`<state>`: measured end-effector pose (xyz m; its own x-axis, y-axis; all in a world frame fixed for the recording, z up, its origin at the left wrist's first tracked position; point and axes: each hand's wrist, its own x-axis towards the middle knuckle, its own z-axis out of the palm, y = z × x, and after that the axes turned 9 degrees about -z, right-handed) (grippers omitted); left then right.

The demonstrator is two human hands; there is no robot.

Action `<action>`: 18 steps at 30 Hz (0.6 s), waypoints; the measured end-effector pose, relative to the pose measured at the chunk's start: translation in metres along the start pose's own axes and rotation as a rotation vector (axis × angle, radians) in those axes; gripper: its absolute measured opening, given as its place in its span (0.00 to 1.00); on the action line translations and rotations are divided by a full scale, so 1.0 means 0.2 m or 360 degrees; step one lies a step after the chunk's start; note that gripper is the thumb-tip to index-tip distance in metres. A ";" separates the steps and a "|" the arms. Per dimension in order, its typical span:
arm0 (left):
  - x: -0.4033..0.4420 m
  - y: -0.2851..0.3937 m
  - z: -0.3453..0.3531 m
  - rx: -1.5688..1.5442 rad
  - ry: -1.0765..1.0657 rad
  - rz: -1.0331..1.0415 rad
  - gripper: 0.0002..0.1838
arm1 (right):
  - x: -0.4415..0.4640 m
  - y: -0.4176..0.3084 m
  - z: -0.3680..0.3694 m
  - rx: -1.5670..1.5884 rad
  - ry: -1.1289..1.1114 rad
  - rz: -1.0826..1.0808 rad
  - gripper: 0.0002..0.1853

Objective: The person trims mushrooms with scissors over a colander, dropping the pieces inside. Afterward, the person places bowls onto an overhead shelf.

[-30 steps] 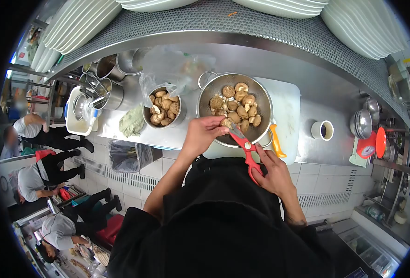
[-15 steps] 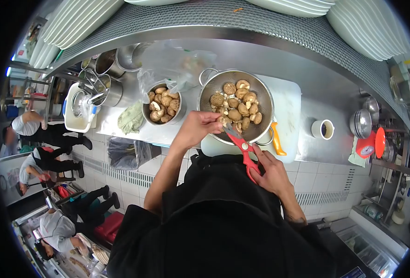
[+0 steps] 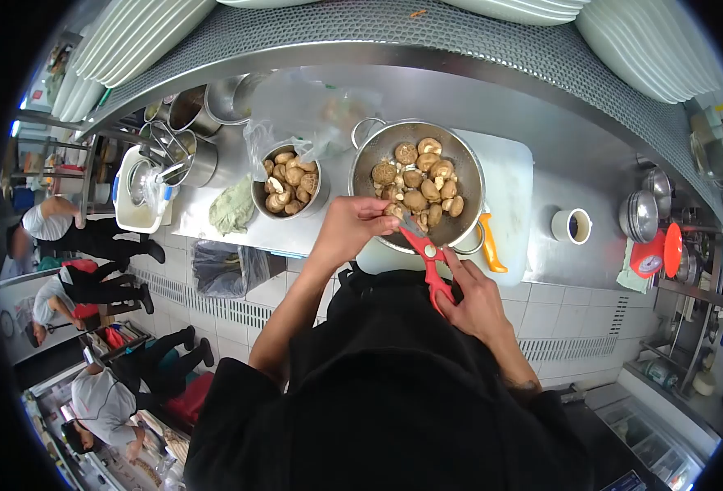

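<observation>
Red scissors (image 3: pixel 429 250) gripped in our right hand (image 3: pixel 478 303); left hand (image 3: pixel 352 227) pinches mushroom (image 3: pixel 393 211), seven o'clock over colander (image 3: pixel 465 168); blades (image 3: pixel 411 227) best off skin.

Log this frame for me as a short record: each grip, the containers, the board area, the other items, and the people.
Left grip: pinching a mushroom over the colander's near rim
Right grip: holding red scissors, blades pointing at that mushroom; whether they touch it is unclear
Colander: metal, holds loose mushrooms
Pot: metal, left of the colander, also filled with mushrooms
White board: partly under the colander
Yellow handle: right of the colander
Further right: white cup, dark inside
Far left: green cloth
Co-workers: three, left side
</observation>
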<state>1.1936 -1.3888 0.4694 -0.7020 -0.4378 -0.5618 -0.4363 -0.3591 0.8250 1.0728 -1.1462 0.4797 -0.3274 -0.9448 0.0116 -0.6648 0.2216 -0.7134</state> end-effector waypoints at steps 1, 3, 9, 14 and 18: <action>0.01 -0.02 0.01 0.0012 0.0026 0.0017 0.18 | 0.02 -0.01 -0.01 -0.0040 -0.0009 -0.0004 0.40; 0.02 -0.04 0.00 0.0030 0.0056 0.0036 0.18 | 0.03 0.02 0.00 -0.0025 -0.0036 -0.0047 0.39; 0.06 -0.06 -0.02 0.0036 -0.0058 -0.0078 0.16 | 0.03 0.07 -0.01 -0.0063 -0.0170 -0.0066 0.36; 0.11 -0.07 -0.08 0.0035 -0.0045 0.0117 0.15 | 0.00 0.08 -0.06 0.0162 -0.0122 0.0051 0.35; 0.13 0.15 -0.12 -0.0587 0.0067 -0.0043 0.10 | -0.05 0.13 -0.07 0.0474 0.0163 0.0237 0.33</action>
<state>1.1753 -1.4321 0.4782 -0.6661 -0.4548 -0.5912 -0.2166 -0.6405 0.7367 1.0495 -1.1278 0.4714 -0.4817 -0.8750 -0.0482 -0.3845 0.2604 -0.8856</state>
